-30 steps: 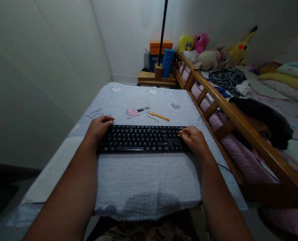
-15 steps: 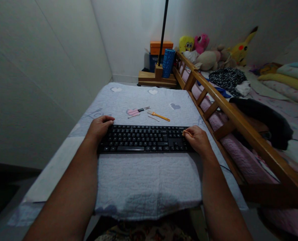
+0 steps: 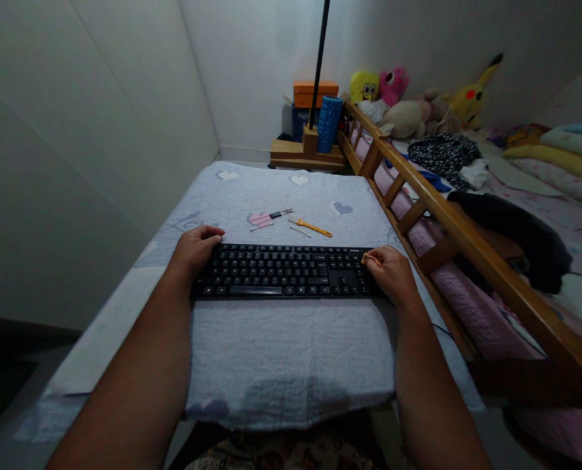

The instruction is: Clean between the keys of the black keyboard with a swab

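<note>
A black keyboard point(image 3: 271, 271) lies flat across the cloth-covered table, its space bar toward me. My left hand point(image 3: 196, 251) is closed on its left end, thumb and fingers at the upper corner. At the other end, over the number keys, my right hand point(image 3: 391, 271) pinches a small orange-brown cloth point(image 3: 370, 260). Beyond the keyboard lie an orange-handled brush point(image 3: 315, 228), a slim tool with a black grip point(image 3: 276, 215) and two cotton swabs, one on the left point(image 3: 261, 227) and one on the right point(image 3: 299, 232).
A wooden bed rail point(image 3: 447, 215) runs along the table's right side. Behind the table stand a wooden base point(image 3: 291, 151) with a black pole point(image 3: 320, 59), a blue roller point(image 3: 329, 124) and an orange box point(image 3: 315, 93). A cable point(image 3: 442, 329) trails at the right.
My right hand has shifted slightly right with the cloth, toward the keyboard's right edge. My left hand and the keyboard have stayed in place.
</note>
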`<state>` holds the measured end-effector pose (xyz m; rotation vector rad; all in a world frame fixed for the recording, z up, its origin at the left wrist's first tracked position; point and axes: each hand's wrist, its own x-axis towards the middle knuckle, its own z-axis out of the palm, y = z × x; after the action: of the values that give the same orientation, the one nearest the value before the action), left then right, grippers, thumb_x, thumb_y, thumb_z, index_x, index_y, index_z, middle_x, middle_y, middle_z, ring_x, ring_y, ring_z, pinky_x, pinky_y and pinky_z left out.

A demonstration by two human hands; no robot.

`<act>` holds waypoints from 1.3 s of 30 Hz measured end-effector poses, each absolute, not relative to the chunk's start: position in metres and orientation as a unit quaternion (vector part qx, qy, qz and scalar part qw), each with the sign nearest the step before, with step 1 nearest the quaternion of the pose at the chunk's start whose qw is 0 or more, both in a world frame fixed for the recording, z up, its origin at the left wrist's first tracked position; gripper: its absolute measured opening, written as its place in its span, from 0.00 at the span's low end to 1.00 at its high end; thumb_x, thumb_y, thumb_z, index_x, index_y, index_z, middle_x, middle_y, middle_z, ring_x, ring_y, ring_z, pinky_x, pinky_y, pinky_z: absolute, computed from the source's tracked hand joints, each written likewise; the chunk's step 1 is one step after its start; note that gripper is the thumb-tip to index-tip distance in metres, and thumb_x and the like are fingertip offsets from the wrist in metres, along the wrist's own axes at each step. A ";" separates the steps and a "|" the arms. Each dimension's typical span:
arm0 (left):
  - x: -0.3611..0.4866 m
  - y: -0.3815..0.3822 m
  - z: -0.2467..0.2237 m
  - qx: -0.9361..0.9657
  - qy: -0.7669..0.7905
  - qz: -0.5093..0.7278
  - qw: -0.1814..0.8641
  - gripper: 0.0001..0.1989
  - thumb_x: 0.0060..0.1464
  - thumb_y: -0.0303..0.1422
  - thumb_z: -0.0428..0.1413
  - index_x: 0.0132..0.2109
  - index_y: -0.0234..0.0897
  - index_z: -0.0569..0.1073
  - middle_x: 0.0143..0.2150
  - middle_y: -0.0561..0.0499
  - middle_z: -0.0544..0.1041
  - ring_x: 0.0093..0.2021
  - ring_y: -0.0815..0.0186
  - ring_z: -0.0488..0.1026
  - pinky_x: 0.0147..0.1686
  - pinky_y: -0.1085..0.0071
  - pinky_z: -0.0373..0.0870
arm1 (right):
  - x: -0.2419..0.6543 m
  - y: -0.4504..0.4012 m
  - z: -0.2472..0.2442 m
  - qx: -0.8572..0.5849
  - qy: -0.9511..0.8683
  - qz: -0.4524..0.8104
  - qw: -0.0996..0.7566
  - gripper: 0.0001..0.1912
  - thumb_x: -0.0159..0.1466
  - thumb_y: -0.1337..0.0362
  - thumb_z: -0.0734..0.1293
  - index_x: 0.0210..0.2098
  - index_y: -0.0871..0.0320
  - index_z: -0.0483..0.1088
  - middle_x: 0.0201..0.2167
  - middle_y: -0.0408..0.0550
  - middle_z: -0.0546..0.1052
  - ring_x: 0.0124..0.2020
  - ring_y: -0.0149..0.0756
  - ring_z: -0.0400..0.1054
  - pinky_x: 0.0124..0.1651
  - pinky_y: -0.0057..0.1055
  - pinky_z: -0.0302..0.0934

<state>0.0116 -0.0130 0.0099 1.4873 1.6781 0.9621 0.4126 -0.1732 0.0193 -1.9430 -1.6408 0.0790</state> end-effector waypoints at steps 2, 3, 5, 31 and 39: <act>0.011 -0.013 0.009 0.572 0.646 0.371 0.342 0.11 0.39 0.36 0.60 0.34 0.39 0.79 0.33 0.50 0.79 0.37 0.57 0.74 0.42 0.64 0.70 | 0.414 -0.173 0.018 -0.730 -0.615 0.027 0.298 0.09 0.60 0.65 0.63 0.31 0.56 0.76 0.34 0.51 0.78 0.38 0.41 0.71 0.43 0.36 0.61; 0.011 -0.013 0.009 0.572 0.645 0.372 0.343 0.11 0.39 0.36 0.61 0.34 0.39 0.79 0.32 0.50 0.79 0.37 0.57 0.74 0.42 0.64 0.70 | 0.414 -0.173 0.018 -0.731 -0.613 0.025 0.299 0.09 0.60 0.65 0.63 0.30 0.56 0.76 0.33 0.51 0.78 0.38 0.42 0.70 0.43 0.37 0.61; 0.011 -0.013 0.009 0.572 0.644 0.373 0.345 0.11 0.39 0.36 0.61 0.34 0.40 0.79 0.32 0.51 0.79 0.36 0.58 0.74 0.42 0.64 0.70 | 0.416 -0.173 0.017 -0.734 -0.609 0.022 0.301 0.09 0.60 0.65 0.63 0.30 0.56 0.76 0.33 0.51 0.77 0.37 0.42 0.70 0.43 0.37 0.61; 0.011 -0.012 0.009 0.578 0.638 0.376 0.343 0.11 0.39 0.36 0.61 0.34 0.40 0.79 0.33 0.50 0.79 0.38 0.57 0.75 0.42 0.64 0.71 | 0.400 -0.168 0.016 -0.690 -0.664 0.029 0.288 0.07 0.61 0.68 0.64 0.31 0.55 0.74 0.33 0.50 0.76 0.39 0.43 0.69 0.45 0.37 0.61; 0.008 -0.010 0.004 0.580 0.633 0.378 0.345 0.12 0.39 0.37 0.60 0.34 0.40 0.79 0.33 0.50 0.79 0.37 0.57 0.75 0.42 0.64 0.70 | 0.406 -0.169 0.015 -0.708 -0.641 0.020 0.295 0.08 0.61 0.66 0.63 0.31 0.55 0.75 0.33 0.50 0.76 0.39 0.43 0.69 0.44 0.37 0.61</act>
<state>0.0082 -0.0097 0.0041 1.5062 1.6446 0.9811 0.4060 -0.1694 0.0151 -1.8848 -1.7051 0.0524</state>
